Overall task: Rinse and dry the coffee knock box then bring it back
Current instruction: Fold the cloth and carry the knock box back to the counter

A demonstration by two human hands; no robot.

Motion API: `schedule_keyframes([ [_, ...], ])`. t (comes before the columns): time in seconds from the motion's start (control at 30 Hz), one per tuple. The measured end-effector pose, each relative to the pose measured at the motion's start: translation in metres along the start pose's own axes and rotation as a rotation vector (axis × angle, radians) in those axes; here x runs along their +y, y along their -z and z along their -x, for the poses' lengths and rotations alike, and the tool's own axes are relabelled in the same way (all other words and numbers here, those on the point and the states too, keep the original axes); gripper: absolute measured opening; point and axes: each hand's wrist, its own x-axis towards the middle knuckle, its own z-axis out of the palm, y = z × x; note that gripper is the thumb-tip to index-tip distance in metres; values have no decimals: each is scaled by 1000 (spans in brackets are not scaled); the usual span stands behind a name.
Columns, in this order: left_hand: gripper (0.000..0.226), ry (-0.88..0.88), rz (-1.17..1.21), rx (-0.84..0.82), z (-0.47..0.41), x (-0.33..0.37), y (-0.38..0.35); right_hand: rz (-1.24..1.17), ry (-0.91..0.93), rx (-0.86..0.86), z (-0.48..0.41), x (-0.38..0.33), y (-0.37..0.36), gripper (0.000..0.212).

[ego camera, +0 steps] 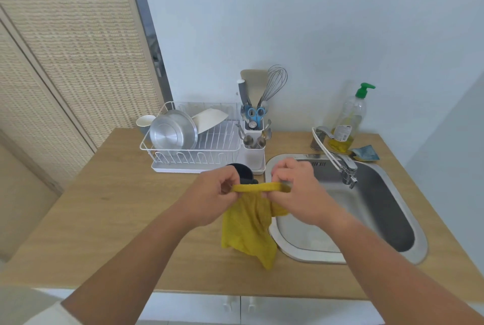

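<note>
A dark knock box (244,173) stands on the wooden counter (110,209) just left of the sink, partly hidden behind my hands. Both hands hold a yellow cloth (248,227) above the counter in front of it. My left hand (212,197) pinches the cloth's top edge on the left. My right hand (296,191) pinches the same edge on the right, so the edge is stretched between them and the rest hangs down. Neither hand touches the knock box.
A steel sink (374,209) with a tap (345,167) lies at the right. Behind the knock box stands a white dish rack (193,151) with a metal bowl and a cutlery holder (253,141). A soap bottle (349,120) and sponge (365,153) sit behind the tap.
</note>
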Motion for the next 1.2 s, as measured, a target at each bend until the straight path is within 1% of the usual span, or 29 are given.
schedule_keyframes([
  [0.07,26,-61,-19,38,4,4,8,-25,110,62,2,-3,0,25],
  [0.13,37,-141,-90,109,7,8,15,-81,160,163,4,-6,-3,22],
  [0.17,39,-154,-114,134,8,8,18,-105,180,232,6,-7,-5,20],
  [0.23,36,-131,-153,134,11,4,26,-154,193,348,8,-7,-8,18],
  [0.3,33,-94,-227,72,20,-5,33,-215,170,358,15,-2,-10,18],
  [0.33,34,-83,-261,32,26,-10,35,-221,154,310,19,2,-12,19],
  [0.37,34,-70,-292,-17,33,-16,35,-215,134,219,24,8,-14,20],
  [0.47,25,0,-404,-230,55,-38,27,-147,34,-180,42,28,-22,9],
  [0.53,16,5,-494,-400,70,-56,14,-86,-25,-404,52,39,-28,10],
  [0.57,12,-12,-557,-486,77,-65,7,-75,-50,-481,58,43,-30,12],
  [0.63,8,-6,-652,-616,91,-81,-6,-78,-93,-580,66,49,-35,21],
  [0.67,12,19,-670,-649,96,-88,-9,-79,-110,-618,69,53,-37,23],
  [0.73,19,71,-676,-653,98,-97,-7,-64,-126,-672,71,54,-37,24],
  [0.8,21,95,-655,-596,92,-102,0,-56,-151,-650,67,58,-34,22],
  [0.87,22,138,-572,-490,79,-107,7,-46,-205,-596,58,61,-31,22],
  [0.93,22,171,-504,-362,63,-113,7,9,-244,-488,49,67,-37,26],
  [0.97,21,187,-506,-330,55,-116,4,31,-264,-418,45,69,-43,26],
  [1.0,22,211,-530,-340,49,-119,-1,56,-304,-348,43,71,-52,21],
  [1.03,28,246,-566,-377,44,-121,-9,81,-343,-302,42,71,-61,12],
  [1.07,38,291,-608,-410,41,-125,-19,133,-399,-276,41,75,-72,25],
  [1.1,46,340,-665,-417,41,-128,-29,181,-466,-271,43,78,-84,44],
  [1.13,51,381,-745,-392,41,-129,-37,221,-539,-271,45,80,-93,55],
  [1.2,52,395,-930,-298,44,-124,-52,313,-639,-274,50,86,-108,61],
])
